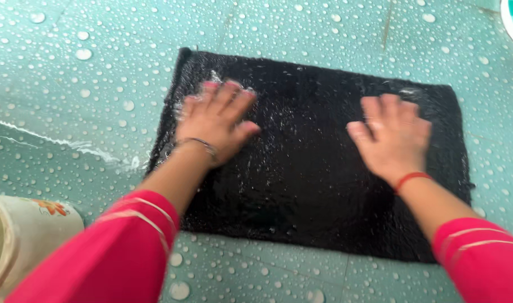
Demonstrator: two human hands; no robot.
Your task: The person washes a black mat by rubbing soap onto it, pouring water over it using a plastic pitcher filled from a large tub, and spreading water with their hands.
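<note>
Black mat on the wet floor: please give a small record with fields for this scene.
Mat: black mat, wet, lying flat
Surface: teal floor, covered in water drops
Left hand: left hand flat on mat, fingers spread, thin bracelet
Right hand: right hand flat on mat, red thread at wrist
Sleeves: pink
Nearby: pale bucket at lower left

mat [307, 185]: black shaggy cloth, wet, matt | floor [71, 84]: smooth teal tiles, glossy, beaded with water
</note>
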